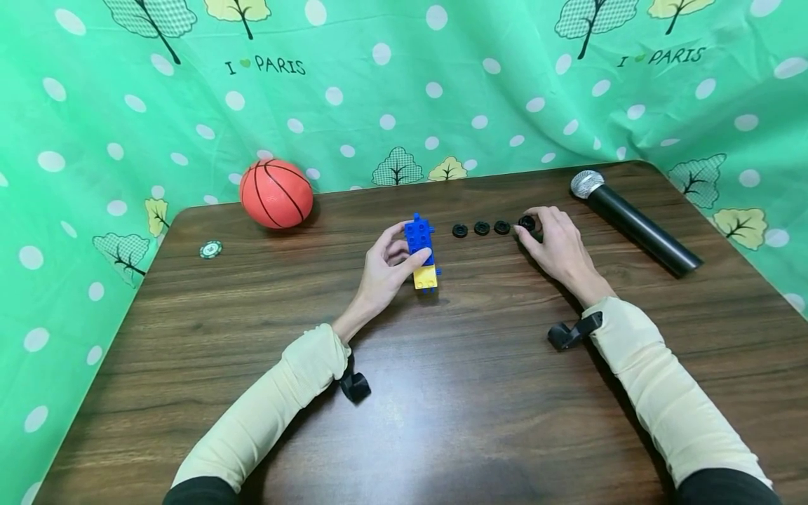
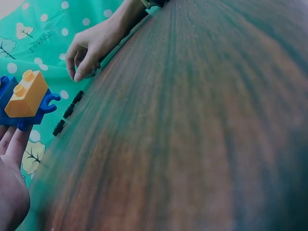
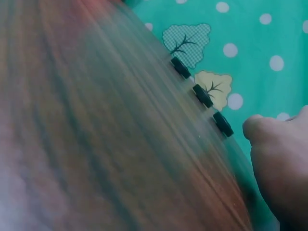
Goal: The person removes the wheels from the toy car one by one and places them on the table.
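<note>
My left hand [image 1: 385, 270] holds a stack of building blocks, with the thumb across its front. Blue blocks [image 1: 418, 233] make up its upper part and a yellow block [image 1: 425, 279] the lower end. Small blue pegs stick out at the side, plainer in the left wrist view, where a blue clip-like piece [image 2: 49, 102] shows. My right hand [image 1: 558, 245] pinches a small black wheel [image 1: 526, 223] between thumb and fingers. Three more black wheels [image 1: 482, 228] lie in a row to its left. In the right wrist view the thumb [image 3: 260, 127] shows, but the pinched wheel is hidden.
A red toy basketball [image 1: 276, 193] sits at the back left, with a green and white poker chip [image 1: 211, 250] near it. To the right lies a black microphone [image 1: 637, 223]. Behind the brown table [image 1: 404, 435] hangs a green dotted cloth [image 1: 353, 112].
</note>
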Demonstrator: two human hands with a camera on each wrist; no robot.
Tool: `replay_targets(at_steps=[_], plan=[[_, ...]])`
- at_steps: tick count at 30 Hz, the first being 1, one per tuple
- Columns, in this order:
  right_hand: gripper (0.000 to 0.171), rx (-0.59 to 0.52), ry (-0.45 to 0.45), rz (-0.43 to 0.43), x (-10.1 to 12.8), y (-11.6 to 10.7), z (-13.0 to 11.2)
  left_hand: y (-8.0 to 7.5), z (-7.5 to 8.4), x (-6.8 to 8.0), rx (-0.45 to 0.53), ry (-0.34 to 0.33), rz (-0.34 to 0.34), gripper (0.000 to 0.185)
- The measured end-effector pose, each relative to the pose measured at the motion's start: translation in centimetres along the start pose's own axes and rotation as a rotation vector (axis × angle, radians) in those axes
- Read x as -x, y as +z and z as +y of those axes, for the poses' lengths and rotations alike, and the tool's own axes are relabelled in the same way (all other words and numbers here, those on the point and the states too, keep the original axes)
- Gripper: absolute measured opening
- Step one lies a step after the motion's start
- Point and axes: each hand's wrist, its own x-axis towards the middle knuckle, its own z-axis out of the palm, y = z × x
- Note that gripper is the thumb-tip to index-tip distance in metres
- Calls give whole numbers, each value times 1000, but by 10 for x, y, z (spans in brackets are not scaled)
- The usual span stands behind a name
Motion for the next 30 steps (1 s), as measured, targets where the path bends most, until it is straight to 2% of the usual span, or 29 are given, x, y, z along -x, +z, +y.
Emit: replay_targets(at_steps=[2,9,11,19,26,30], plan=[[29,7,14,-20,-1,0,1,0,0,0,-3,-3,-2,54],[33,52,23,-55,-3,1,6,-4,-30,-6,14,9,6,57],[34,60,24,-63,-4,1,7,-4,-32,-7,9,16,8,57],[32,80,18,-90,-6,2,9,-5,-27,-6,10,-14,-9,58],[34,73,39,-120,-7,3,9,-1,-1,0,-3,-9,-17,54],[34,68,35,-122,-7,4,10,-1,0,1,1,-6,-14,54]])
